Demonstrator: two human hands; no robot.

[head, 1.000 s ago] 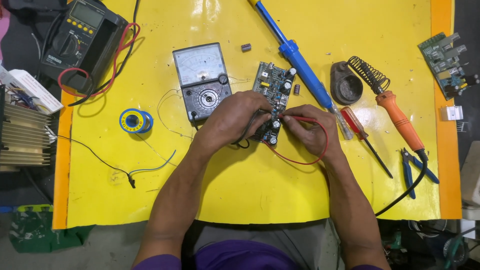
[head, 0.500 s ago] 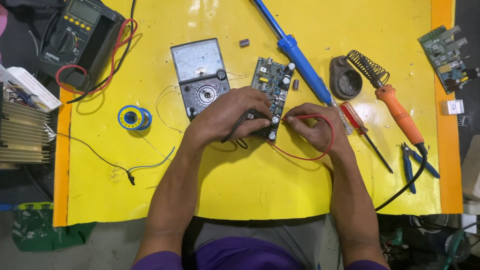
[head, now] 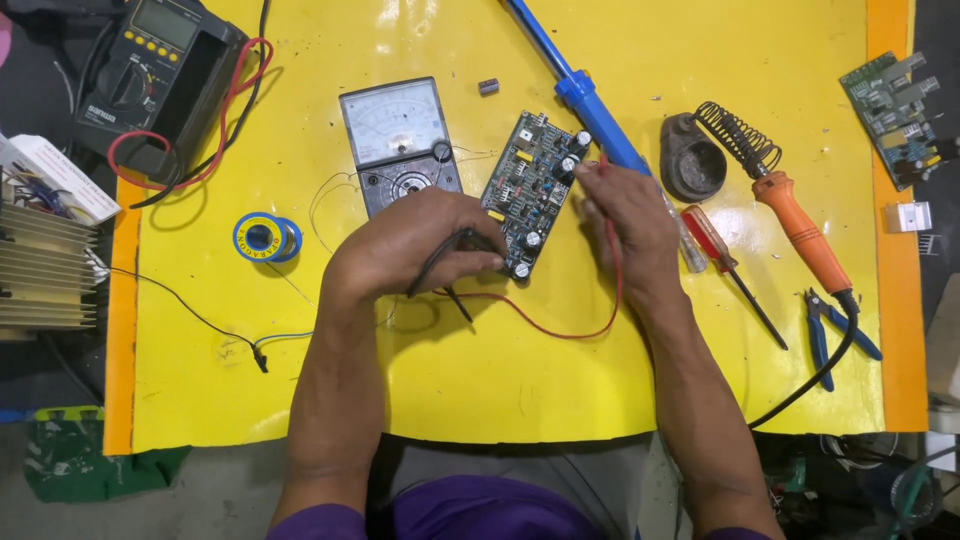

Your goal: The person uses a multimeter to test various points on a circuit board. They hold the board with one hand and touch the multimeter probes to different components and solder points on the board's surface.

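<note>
The right hand (head: 630,215) had shifted from the lower end of the green rectangular circuit board (head: 532,190) toward its one o'clock corner, fingers pinched shut on the red test probe (head: 606,190), so a new contact point was probably being probed. The left hand (head: 415,248) stayed at the board's seven o'clock corner, fingers curled closed around the black probe lead (head: 440,262). A white oblong carton (head: 55,175) with a red stripe lay at nine o'clock.
</note>
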